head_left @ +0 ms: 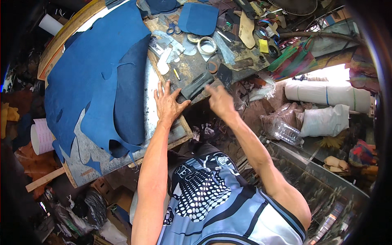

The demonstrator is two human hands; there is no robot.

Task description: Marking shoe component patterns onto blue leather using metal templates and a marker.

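A dark, flat rectangular block (197,85), resembling a sharpening stone, lies at a slant near the front edge of the cluttered worktable. My left hand (167,103) is spread on the table, with its thumb and index finger against the block's left end. At the block's right end, my right hand (221,101) is closed, slightly blurred, its fingertips over the dark surface. Whatever it grips, if anything, cannot be made out. Left of my left hand, a large blue leather hide (94,77) with cut-out gaps covers a board, one part folded over in darker blue.
Beyond the block lie a tape roll (207,45), scissors (173,28), a yellow cutter (176,74) and blue leather pieces (198,18). A yellow sponge-like block (263,46) sits farther right. White rolls (326,96) and a clear plastic bottle (287,132) lie off the table's right side.
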